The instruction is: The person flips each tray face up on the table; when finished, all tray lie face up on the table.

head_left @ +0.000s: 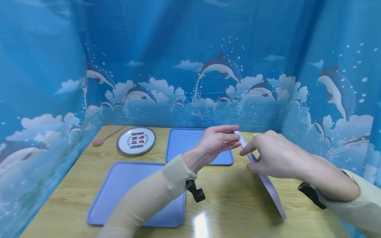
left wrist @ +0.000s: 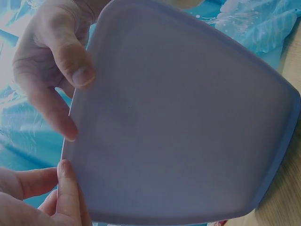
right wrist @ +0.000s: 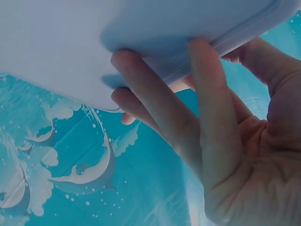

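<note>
At the right side of the table, a pale lilac tray (head_left: 271, 188) is tilted up steeply, so the head view catches it almost edge-on. My left hand (head_left: 212, 142) pinches its far upper end between thumb and fingers. My right hand (head_left: 276, 154) grips the same rim a little nearer to me. In the left wrist view the broad face of the tray (left wrist: 183, 113) shows, with both hands along one side. The right wrist view has several fingers (right wrist: 160, 101) against the tray's other face. Whether its low end touches the table cannot be told.
A lilac tray (head_left: 125, 185) lies flat at front left, partly under my left forearm. Behind it is a blue tray (head_left: 184, 142). A white plate (head_left: 129, 140) with red and dark lettering and a pink spoon (head_left: 99, 141) lie at back left. Dolphin-print curtains (head_left: 178, 39) enclose the wooden table (head_left: 220, 195).
</note>
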`<control>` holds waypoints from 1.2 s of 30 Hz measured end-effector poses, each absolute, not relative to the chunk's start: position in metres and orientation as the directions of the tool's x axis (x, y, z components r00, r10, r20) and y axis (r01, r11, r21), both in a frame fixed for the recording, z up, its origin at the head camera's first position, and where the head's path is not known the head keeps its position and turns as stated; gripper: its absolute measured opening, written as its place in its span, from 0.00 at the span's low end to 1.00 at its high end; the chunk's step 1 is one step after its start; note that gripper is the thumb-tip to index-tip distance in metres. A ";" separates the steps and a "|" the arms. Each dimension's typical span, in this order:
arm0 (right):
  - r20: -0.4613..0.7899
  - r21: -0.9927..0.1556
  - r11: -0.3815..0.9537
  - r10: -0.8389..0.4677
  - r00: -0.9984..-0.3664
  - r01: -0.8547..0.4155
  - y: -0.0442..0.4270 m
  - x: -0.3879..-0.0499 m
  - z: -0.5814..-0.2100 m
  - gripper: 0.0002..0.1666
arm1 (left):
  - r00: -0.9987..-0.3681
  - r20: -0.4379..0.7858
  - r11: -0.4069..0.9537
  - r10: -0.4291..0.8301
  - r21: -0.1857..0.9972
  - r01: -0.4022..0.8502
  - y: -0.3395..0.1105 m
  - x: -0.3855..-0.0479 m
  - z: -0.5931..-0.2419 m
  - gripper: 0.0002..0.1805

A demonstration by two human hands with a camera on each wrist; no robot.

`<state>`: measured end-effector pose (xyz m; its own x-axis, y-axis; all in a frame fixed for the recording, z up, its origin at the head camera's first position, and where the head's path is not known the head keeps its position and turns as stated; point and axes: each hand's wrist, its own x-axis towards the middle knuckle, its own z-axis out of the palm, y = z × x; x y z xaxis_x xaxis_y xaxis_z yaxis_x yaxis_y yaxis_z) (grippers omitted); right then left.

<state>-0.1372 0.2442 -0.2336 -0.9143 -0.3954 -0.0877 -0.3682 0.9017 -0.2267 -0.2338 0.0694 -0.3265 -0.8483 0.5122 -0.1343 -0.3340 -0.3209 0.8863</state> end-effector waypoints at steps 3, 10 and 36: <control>-0.097 -0.209 0.901 -0.405 -0.909 -0.380 0.248 -0.139 -0.231 0.17 | -0.843 -0.129 -0.326 0.522 0.883 -0.336 0.071 -0.233 -0.325 0.20; -0.123 -0.158 0.903 -0.419 -0.900 -0.399 0.261 -0.143 -0.221 0.15 | -0.835 -0.098 -0.334 0.542 0.886 -0.321 0.074 -0.234 -0.326 0.20; -0.119 0.033 0.988 -0.144 -0.982 -0.149 0.353 -0.172 -0.186 0.21 | -0.784 -0.303 -0.056 0.541 0.918 -0.394 0.102 -0.201 -0.436 0.23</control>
